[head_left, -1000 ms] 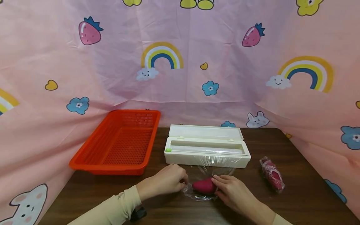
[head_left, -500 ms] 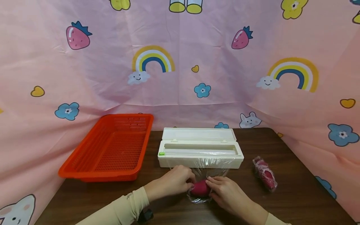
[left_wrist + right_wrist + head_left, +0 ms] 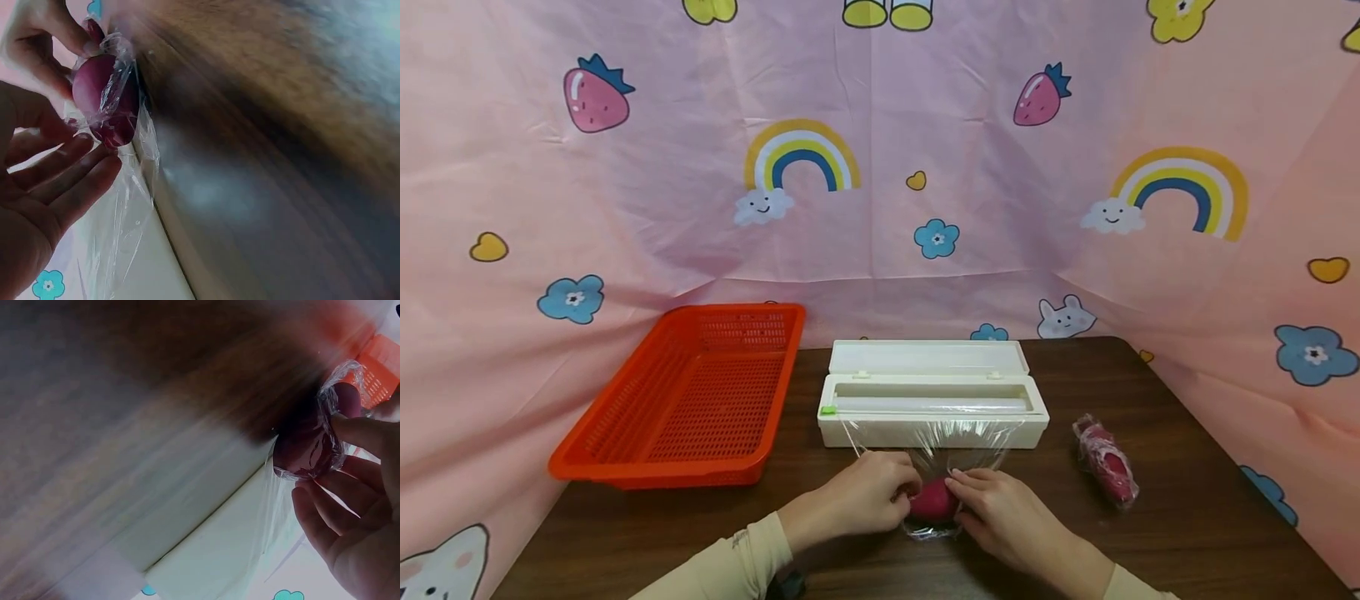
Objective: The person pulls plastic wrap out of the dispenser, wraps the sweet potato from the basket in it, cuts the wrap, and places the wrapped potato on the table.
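Observation:
A red-skinned sweet potato (image 3: 934, 502), partly covered in clear cling film (image 3: 957, 446), lies between both hands on the brown table. The film stretches from the front of the open white dispenser box (image 3: 932, 432) down to the sweet potato. At its left end, my left hand (image 3: 867, 496) pinches the film against it with bent fingers. My right hand (image 3: 1015, 521) holds the right end, thumb on the near side and fingers beneath in the right wrist view (image 3: 359, 494). Bunched film (image 3: 115, 87) crosses the skin in the left wrist view.
An orange-red plastic basket (image 3: 790, 375) stands at the left. Right of the dispenser lies another film-wrapped sweet potato (image 3: 1107, 462). A roll of film (image 3: 931, 405) sits inside the box, whose lid (image 3: 928, 357) is raised. A patterned cloth (image 3: 880, 242) hangs behind.
My left hand has moved right, onto the sweet potato's left end, and the film there is drawn in closer. My right hand keeps its hold. The head view has shifted slightly.

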{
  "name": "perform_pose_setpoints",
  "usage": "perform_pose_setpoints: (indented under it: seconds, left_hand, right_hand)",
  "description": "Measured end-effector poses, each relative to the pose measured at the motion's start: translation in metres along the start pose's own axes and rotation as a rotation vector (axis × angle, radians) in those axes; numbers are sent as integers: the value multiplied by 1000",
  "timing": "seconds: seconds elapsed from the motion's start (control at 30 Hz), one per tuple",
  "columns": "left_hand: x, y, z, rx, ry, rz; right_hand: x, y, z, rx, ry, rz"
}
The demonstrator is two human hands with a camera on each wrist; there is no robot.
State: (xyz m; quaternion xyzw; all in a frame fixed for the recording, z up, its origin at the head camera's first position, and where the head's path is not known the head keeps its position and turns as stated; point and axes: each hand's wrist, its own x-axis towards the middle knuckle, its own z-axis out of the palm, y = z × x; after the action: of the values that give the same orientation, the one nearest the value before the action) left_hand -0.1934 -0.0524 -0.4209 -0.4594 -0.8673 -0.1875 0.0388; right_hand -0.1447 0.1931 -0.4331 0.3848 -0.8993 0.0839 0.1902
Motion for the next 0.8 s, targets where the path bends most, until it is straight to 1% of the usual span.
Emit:
perform_pose_setpoints:
  seconds: [0.17, 0.23, 0.3, 0.37, 0.47, 0.53, 0.67, 0.8]
  left_hand:
    - [-7, 4, -2, 34, -68, 8]
    - [-9, 5, -2, 75, -86, 10]
    - [-11, 6, 0, 132, -89, 21]
    - [-12, 7, 4, 207, -67, 49]
    - [-12, 8, 10, 303, -9, 89]
    - [-12, 8, 12, 341, 32, 106]
    - [-10, 8, 15, 346, 84, 110]
    - [-7, 5, 15, 304, 102, 98]
  right_hand:
    - [4, 2, -2, 20, -32, 14]
    - [5, 3, -3, 34, -51, 22]
    - [7, 5, -4, 53, -76, 38]
    - [9, 7, -6, 68, -98, 48]
    - [12, 8, -7, 88, -129, 55]
    - [13, 9, -6, 101, -142, 58]
    - [16, 11, -6, 172, -158, 98]
    - [16, 13, -5, 253, -144, 126]
